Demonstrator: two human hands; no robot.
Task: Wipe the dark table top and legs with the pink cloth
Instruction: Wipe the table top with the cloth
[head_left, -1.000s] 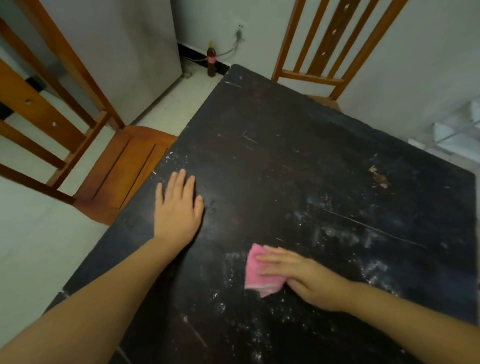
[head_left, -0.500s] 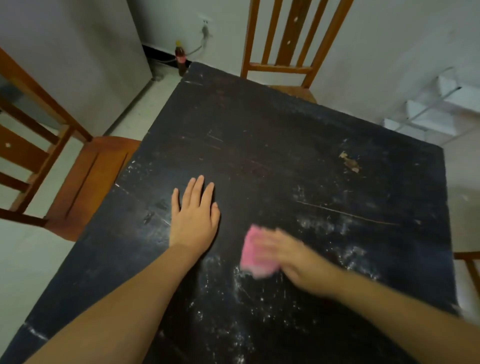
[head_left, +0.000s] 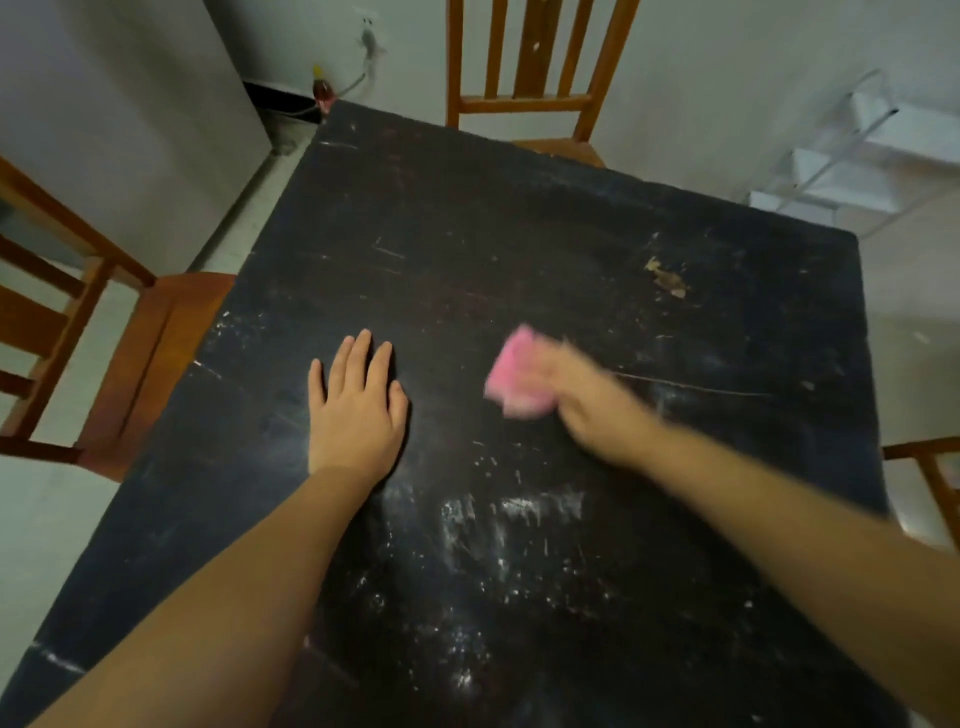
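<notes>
From the head camera, three wooden chairs ring the dark table top (head_left: 519, 249): one chair at the far edge (head_left: 524, 98) with its slatted back upright against the white wall, one chair at the left (head_left: 130, 353) with its seat tucked just beside the table's edge, and a sliver of a third chair at the right (head_left: 930, 467). A small bottle with a yellow cap (head_left: 322, 93) stands on the floor by the far corner, under a wall socket with a cable (head_left: 369, 36). A white rack (head_left: 852, 171) sits off to the far right. Nothing lies on the table between the hands.

The left hand (head_left: 356, 410) rests flat on the table, palm down, fingers extended and close together, holding nothing. The right hand (head_left: 587, 400) is motion-blurred; it presses the pink cloth (head_left: 514, 376) against the table top, the cloth bunched under its fingers, just right of the left hand.

The surface is scratched, with white streaks and specks near the front and a chipped pale patch (head_left: 667, 278) toward the far right. The floor is pale tile.
</notes>
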